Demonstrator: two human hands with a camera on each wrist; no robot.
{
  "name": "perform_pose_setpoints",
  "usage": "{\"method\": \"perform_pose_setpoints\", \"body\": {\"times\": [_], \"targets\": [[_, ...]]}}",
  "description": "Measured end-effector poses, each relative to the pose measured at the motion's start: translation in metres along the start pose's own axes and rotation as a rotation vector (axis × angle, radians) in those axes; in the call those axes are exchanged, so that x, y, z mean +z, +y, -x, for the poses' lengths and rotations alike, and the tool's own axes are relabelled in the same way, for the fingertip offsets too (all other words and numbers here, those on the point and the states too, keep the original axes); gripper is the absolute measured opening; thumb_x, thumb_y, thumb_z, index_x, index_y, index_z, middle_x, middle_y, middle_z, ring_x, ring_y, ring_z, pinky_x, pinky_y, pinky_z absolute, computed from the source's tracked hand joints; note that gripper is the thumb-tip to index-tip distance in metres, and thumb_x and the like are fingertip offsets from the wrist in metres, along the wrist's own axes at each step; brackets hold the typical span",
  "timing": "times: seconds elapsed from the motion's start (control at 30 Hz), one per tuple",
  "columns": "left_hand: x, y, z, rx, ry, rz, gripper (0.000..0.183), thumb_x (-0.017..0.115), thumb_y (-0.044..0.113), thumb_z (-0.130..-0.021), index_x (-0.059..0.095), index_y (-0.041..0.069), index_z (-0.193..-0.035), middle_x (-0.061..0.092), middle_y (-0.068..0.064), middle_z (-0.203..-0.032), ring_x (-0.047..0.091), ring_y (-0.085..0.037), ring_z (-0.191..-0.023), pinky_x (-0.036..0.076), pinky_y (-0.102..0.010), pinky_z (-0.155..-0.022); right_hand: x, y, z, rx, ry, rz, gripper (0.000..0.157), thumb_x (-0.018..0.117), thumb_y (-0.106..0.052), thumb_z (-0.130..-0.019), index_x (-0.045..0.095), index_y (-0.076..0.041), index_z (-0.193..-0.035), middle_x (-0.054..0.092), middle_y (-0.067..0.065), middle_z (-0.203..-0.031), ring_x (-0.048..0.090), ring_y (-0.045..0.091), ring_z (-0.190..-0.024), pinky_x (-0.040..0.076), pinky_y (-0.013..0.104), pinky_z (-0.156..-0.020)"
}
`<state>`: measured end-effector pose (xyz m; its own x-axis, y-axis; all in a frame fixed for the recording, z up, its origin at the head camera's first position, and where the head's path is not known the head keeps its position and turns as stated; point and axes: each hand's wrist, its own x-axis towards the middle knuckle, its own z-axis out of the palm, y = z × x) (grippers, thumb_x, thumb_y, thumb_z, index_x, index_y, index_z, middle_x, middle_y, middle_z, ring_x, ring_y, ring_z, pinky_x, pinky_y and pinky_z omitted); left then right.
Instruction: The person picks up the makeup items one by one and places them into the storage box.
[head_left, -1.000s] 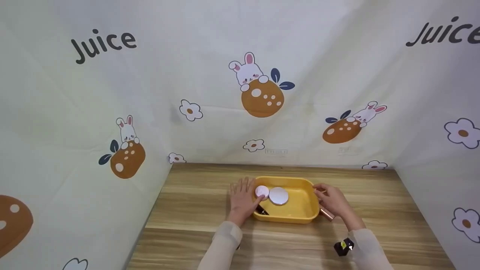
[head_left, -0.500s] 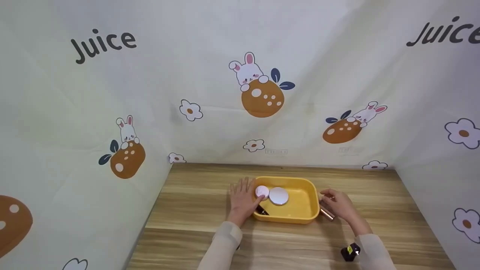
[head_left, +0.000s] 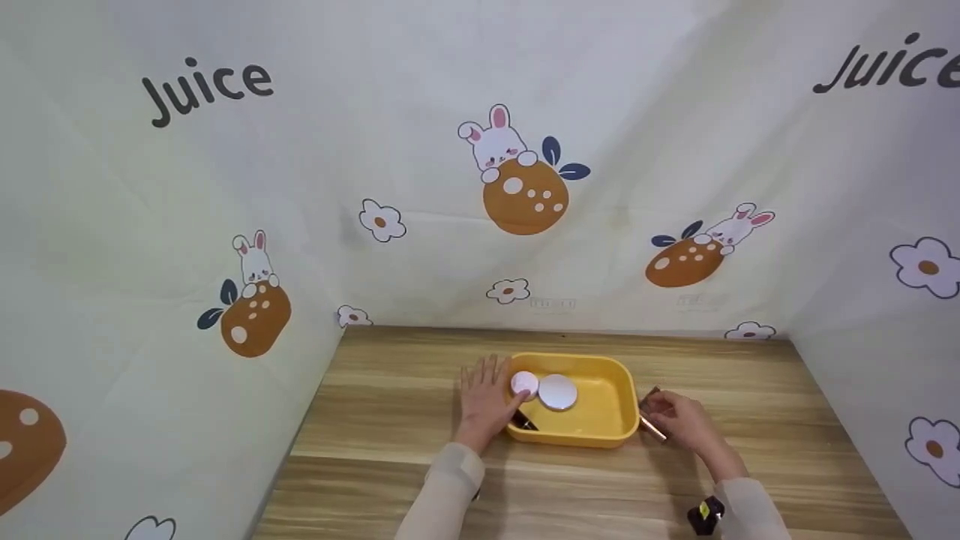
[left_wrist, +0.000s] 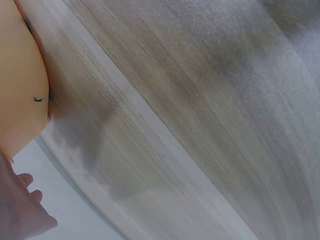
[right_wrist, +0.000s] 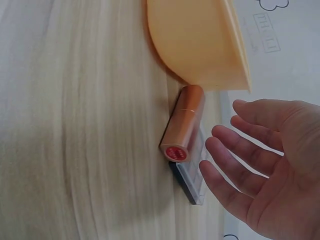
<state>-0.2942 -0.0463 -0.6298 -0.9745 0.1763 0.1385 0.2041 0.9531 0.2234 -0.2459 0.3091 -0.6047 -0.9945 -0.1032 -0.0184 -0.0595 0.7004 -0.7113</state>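
My left hand [head_left: 484, 397] rests against the left wall of a yellow tray [head_left: 577, 439], fingers straight and spread, thumb over the rim. Inside the tray lie a small pinkish-white round case [head_left: 524, 384], a larger white round case [head_left: 558, 392] and a dark slim item [head_left: 526, 422], partly hidden by that hand. My right hand [head_left: 682, 424] is just right of the tray, its fingers loosely bent. In the right wrist view, the fingertips hover beside a copper lipstick tube [right_wrist: 185, 122] and a flat dark case with a clear lid [right_wrist: 192, 175], which the tube overlaps.
A small black bottle [head_left: 705, 515] with a yellow label stands beside the right sleeve. Everything is on a wood-grain table [head_left: 397, 375], enclosed by printed cloth walls [head_left: 420, 150] at the back and both sides.
My right hand has left the tray's right rim and moved right and nearer to me, by the lipstick tube and flat case. The black bottle has shifted slightly right and nearer. The left hand is still.
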Motion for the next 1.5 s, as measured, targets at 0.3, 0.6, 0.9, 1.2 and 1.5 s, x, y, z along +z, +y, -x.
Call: {"method": "perform_pose_setpoints", "body": {"times": [0.3, 0.6, 0.9, 1.2, 1.5], "targets": [[-0.001, 0.000, 0.002, 0.014, 0.022, 0.011, 0.075, 0.046, 0.065, -0.094, 0.037, 0.022, -0.154, 0.037, -0.013, -0.160, 0.031, -0.036, -0.150, 0.020, -0.065, -0.119, 0.008, 0.002, 0.008, -0.002, 0.018, 0.105, 0.020, 0.071, -0.003, -0.086, 0.069, 0.003, -0.105, 0.075, 0.015, -0.097, 0.070, 0.028, -0.089, 0.057, 0.047, -0.083], [-0.002, 0.000, 0.001, -0.006, -0.015, 0.016, 0.076, 0.044, 0.067, -0.094, 0.033, 0.024, -0.156, 0.032, -0.012, -0.163, 0.026, -0.035, -0.152, 0.017, -0.065, -0.121, 0.019, 0.002, 0.009, -0.106, 0.077, 0.340, 0.019, 0.076, -0.002, -0.080, 0.068, -0.003, -0.097, 0.062, 0.005, -0.083, 0.057, 0.022, -0.078, 0.052, 0.044, -0.070], [-0.003, 0.000, 0.001, -0.003, -0.030, 0.028, 0.076, 0.043, 0.067, -0.095, 0.032, 0.024, -0.157, 0.031, -0.012, -0.163, 0.025, -0.036, -0.152, 0.015, -0.064, -0.121, 0.032, 0.002, 0.014, -0.132, 0.202, 0.441, 0.025, 0.080, -0.009, -0.080, 0.065, -0.007, -0.100, 0.066, 0.009, -0.092, 0.064, 0.027, -0.083, 0.055, 0.051, -0.072], [-0.001, 0.000, 0.001, 0.000, -0.023, -0.007, 0.076, 0.039, 0.068, -0.095, 0.030, 0.026, -0.158, 0.031, -0.011, -0.164, 0.026, -0.034, -0.153, 0.016, -0.062, -0.122, 0.039, 0.003, 0.014, -0.151, 0.287, 0.421, 0.018, 0.079, -0.005, -0.079, 0.063, -0.007, -0.089, 0.063, 0.007, -0.085, 0.061, 0.025, -0.072, 0.053, 0.050, -0.063], [0.000, -0.001, 0.000, 0.002, -0.013, -0.014, 0.076, 0.040, 0.068, -0.095, 0.031, 0.025, -0.157, 0.032, -0.011, -0.163, 0.028, -0.034, -0.152, 0.017, -0.061, -0.122, 0.038, 0.003, 0.013, -0.102, 0.249, 0.418, 0.015, 0.075, -0.012, -0.084, 0.065, -0.008, -0.095, 0.062, 0.006, -0.079, 0.061, 0.027, -0.071, 0.052, 0.051, -0.063]]}}
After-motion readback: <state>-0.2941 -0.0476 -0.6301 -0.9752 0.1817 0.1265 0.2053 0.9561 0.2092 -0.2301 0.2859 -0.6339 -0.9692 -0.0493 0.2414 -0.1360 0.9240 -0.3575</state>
